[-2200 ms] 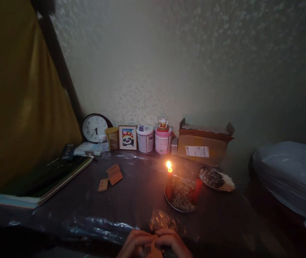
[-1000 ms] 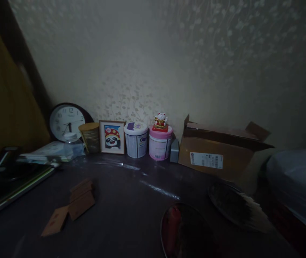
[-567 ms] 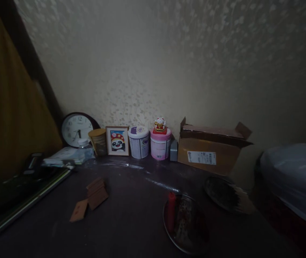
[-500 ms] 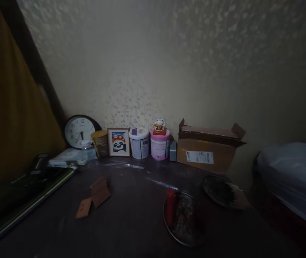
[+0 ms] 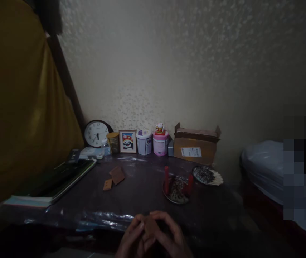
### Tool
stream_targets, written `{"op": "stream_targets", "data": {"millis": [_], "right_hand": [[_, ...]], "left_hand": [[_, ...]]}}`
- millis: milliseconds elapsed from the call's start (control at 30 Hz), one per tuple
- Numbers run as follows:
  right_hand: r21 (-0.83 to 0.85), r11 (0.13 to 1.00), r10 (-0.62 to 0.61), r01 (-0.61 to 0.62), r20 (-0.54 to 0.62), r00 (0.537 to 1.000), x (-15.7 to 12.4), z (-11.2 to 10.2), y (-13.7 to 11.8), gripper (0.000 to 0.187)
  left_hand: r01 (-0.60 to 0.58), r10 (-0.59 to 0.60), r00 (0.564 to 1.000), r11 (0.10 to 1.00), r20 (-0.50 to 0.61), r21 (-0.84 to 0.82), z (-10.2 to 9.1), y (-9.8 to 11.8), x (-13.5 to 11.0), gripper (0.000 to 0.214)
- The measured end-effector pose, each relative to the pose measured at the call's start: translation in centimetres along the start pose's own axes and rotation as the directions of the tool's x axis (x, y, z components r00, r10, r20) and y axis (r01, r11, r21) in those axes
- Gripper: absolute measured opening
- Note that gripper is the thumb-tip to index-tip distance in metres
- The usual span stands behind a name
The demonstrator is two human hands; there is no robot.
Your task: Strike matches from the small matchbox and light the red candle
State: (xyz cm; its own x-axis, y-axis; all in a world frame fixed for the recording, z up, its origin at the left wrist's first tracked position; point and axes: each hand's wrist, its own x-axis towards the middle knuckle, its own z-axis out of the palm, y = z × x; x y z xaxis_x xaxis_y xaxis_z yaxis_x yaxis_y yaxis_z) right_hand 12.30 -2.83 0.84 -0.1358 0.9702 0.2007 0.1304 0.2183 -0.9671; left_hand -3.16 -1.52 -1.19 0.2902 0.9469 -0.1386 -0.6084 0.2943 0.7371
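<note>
At the front edge of the table, my left hand and my right hand both have their fingers closed around a small brown matchbox. The palms and the lower part of the box are in shadow. Beyond them stands a round metal plate with two red candles, a left candle and a right candle, upright among dark residue. Farther right, matches with pale sticks and dark heads lie on a second plate. More flat brown boxes lie at the left.
Along the wall stand a clock, a framed panda picture, a white tub, a pink tub topped by a cat figurine, and a cardboard box. Books lie at the left.
The view has shifted, and the table now looks farther off and its front edge shows. Both hands have come into view at the bottom, holding the matchbox. The second candle is now clearly visible.
</note>
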Motion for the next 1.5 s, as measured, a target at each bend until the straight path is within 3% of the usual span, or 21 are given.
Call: {"op": "stream_targets", "data": {"millis": [167, 467, 700, 1200, 1500], "right_hand": [[0.055, 0.994, -0.098, 0.096, 0.029, 0.995, -0.5, -0.1, -0.7, 0.031], [-0.125, 0.966, -0.234, 0.226, -0.053, 0.971, -1.3, -0.2, -0.3, 0.02], [-0.288, 0.939, -0.228, 0.19, -0.105, 0.968, -1.4, -0.5, -0.6, 0.014], [-0.291, 0.937, -0.233, 0.193, -0.109, 0.966, -1.3, -1.0, -0.6, 0.009], [-0.295, 0.942, -0.191, 0.157, -0.089, 0.978, -1.5, -1.3, -0.3, 0.014]], "left_hand": [[0.014, -0.007, 0.999, 0.99, 0.05, -0.139, 0.3, -0.3, -0.3, 0.012], [-0.109, 0.115, 0.99, 0.991, 0.077, -0.076, 0.9, -0.6, 0.1, 0.019], [-0.201, 0.193, 0.978, 0.973, 0.084, 0.11, 1.4, -0.7, 0.1, 0.021], [-0.304, 0.289, 0.952, 0.872, 0.098, 0.384, 0.7, -0.4, 0.5, 0.018], [-0.308, 0.296, 0.951, 0.885, 0.088, 0.35, 1.1, 0.0, 0.3, 0.016]]}}
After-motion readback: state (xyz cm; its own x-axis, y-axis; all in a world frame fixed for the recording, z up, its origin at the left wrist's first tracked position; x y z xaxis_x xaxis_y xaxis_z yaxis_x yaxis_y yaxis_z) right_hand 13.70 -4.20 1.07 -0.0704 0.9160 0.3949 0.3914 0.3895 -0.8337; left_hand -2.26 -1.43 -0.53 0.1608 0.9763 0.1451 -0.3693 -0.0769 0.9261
